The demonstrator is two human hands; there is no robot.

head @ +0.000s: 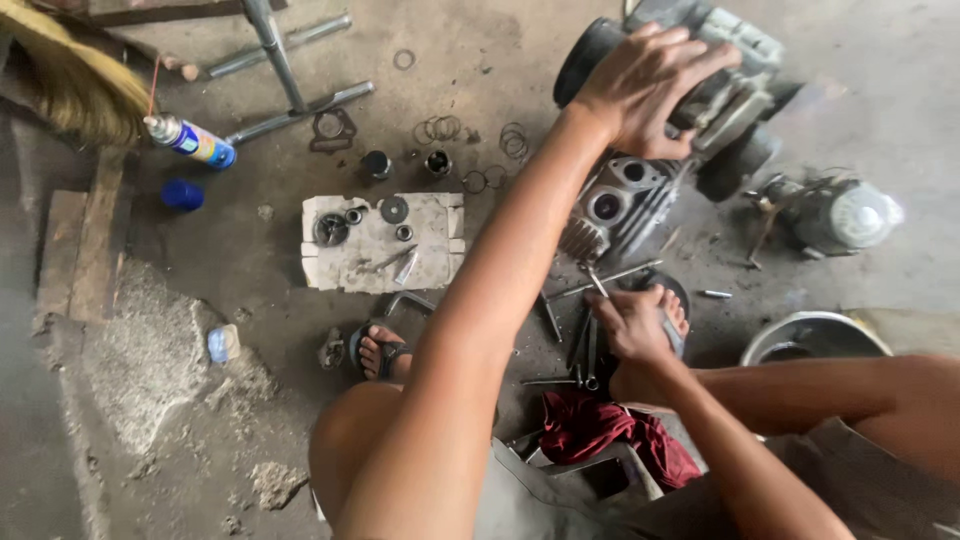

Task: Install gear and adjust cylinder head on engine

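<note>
My left hand (640,85) reaches far forward and grips the top of a grey engine block (725,95) lying on the concrete floor. Just below it sits a finned cylinder head (620,205) with round ports. My right hand (630,328) is low by my sandalled right foot (672,300), fingers closed around a slim metal tool (596,280) whose end sticks out toward the cylinder head. Several wrenches and rods (560,330) lie on the floor beside that hand.
A white block (440,262) holds small bearings and bolts. Loose rings (440,128), a spray can (190,140), a blue cap (182,194), metal stand tubes (290,70), a motor part (835,215), a metal bowl (810,335) and a red rag (610,430) surround me.
</note>
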